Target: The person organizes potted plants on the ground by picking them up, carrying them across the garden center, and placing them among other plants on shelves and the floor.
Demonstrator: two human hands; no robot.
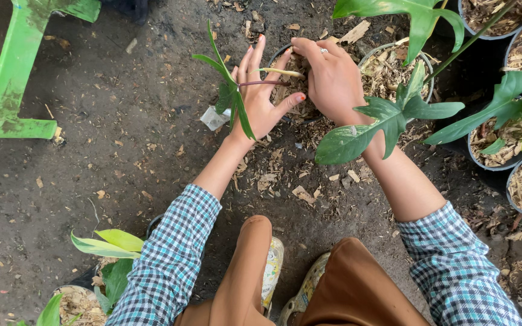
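I am settling a small cutting (228,90) into the black pot (291,84) on the ground. My left hand (261,96), fingers spread, steadies its stem; my right hand (332,78), fingers curled, presses the mulch. Next, I judge, firm packing around the stem.

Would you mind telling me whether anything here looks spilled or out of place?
Wood chips lie scattered on the dirt beside the pot that both hands work in, left hand and right hand. A small white scrap lies on the ground by the left hand.
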